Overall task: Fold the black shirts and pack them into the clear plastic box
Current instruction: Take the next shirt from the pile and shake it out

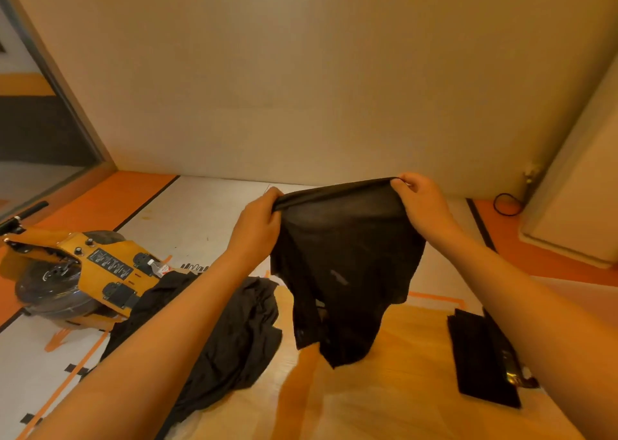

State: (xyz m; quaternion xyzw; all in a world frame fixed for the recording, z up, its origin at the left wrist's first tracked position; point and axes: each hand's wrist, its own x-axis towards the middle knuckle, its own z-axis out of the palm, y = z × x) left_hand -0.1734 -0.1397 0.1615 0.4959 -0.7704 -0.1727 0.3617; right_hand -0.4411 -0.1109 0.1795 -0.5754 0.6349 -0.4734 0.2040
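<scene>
At the left of the frame lies a yellow machine (83, 272); beside it, lower centre, a heap of black shirts (214, 346) waits on the floor (384, 389); the left hand (257, 225) and the right hand (424, 202) each pinch the upper edge of one black shirt (344, 265), which hangs crumpled; better to shake it flat before folding; at the right lies a folded dark piece (481, 356); I see no clear box.
</scene>
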